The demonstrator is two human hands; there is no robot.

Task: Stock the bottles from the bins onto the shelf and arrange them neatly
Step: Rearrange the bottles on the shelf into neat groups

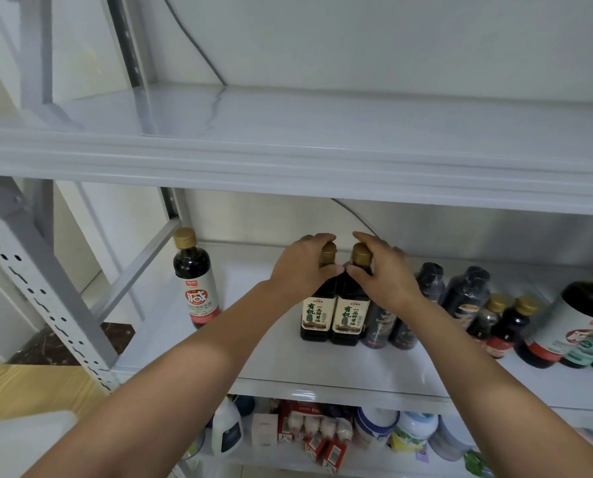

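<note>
Big picture first: the grey shelving unit (288, 157) fills the view, its top board bare at twelve o'clock. The action is on the middle shelf (253, 343), dead centre. Down at six o'clock the lower tier is packed with mixed cartons and white jugs (322, 432).

From three to four o'clock of centre runs the row of dark bottles (467, 291), ending in a large red-and-white labelled bottle (574, 322). Out at nine o'clock a lone red-label bottle (195, 281) stands upright, well apart from the rest.

Now the hands. The left hand (300, 267) has its fingers curled round the neck of the left beige-label bottle (317, 315). The right hand (379, 270) grips the neck of the right beige-label bottle (350, 317) the same way. Both bottles are upright on the shelf, touching side by side with labels facing out, and the right one sits just beside the dark row. The gold caps (361, 252) peek out above the fingers.

My read is that this is the arranging step. The pair is down and being squared up against the row. Next up, I'd say, is to let go cleanly without rocking them, since they are tall, narrow and held high. Then the lone bottle at nine o'clock needs drawing in to close that gap. I can't make out the bins from here.
</note>
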